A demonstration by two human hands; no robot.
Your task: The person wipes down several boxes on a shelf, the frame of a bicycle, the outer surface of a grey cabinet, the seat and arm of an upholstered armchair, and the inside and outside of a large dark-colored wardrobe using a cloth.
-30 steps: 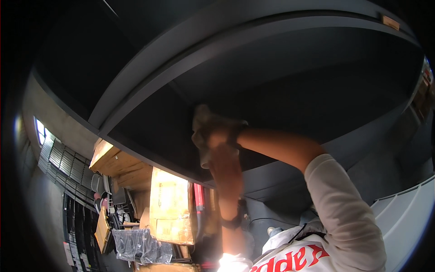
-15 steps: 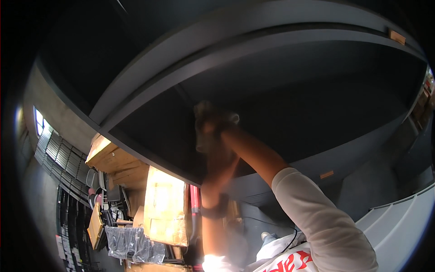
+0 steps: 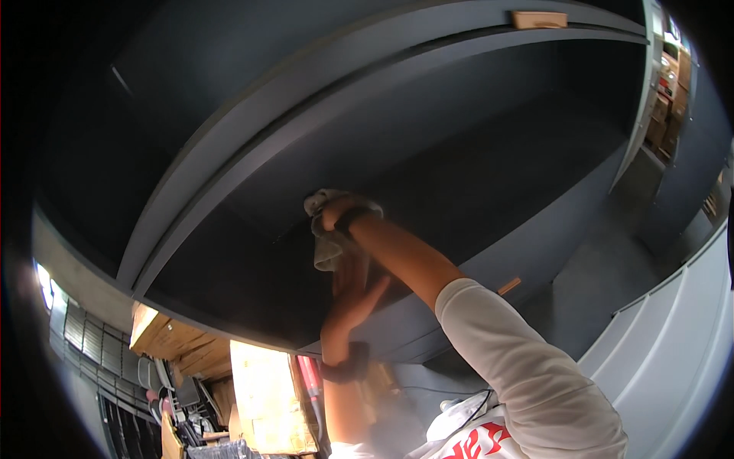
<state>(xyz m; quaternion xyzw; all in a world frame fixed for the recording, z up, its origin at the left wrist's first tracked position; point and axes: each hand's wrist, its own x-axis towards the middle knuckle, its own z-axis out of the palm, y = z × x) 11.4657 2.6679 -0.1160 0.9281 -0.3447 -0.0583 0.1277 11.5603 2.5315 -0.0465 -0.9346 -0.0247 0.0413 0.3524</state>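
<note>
A pale grey cloth (image 3: pixel 327 254) is bunched under my right hand (image 3: pixel 342 211), inside a dark grey open compartment (image 3: pixel 489 183). The fingers of that hand are curled over the cloth, and part of it hangs down toward my other hand. Just below, my left hand (image 3: pixel 350 294) is slightly blurred, with its fingers stretched out and the thumb apart. Its fingertips come close to the hanging end of the cloth; whether they touch it I cannot tell. Dark bands circle both wrists.
A curved-looking grey rail (image 3: pixel 306 99) edges the compartment, with a wooden handle (image 3: pixel 540 20) at upper right and a second small handle (image 3: pixel 509 286) below. Cardboard boxes (image 3: pixel 264 398) stand at lower left. White ribbed panels (image 3: pixel 657 336) are at right.
The view has shifted, so the compartment sits differently in it. My right hand and the cloth now appear slightly left and lower. The left hand is less blurred, below the cloth.
</note>
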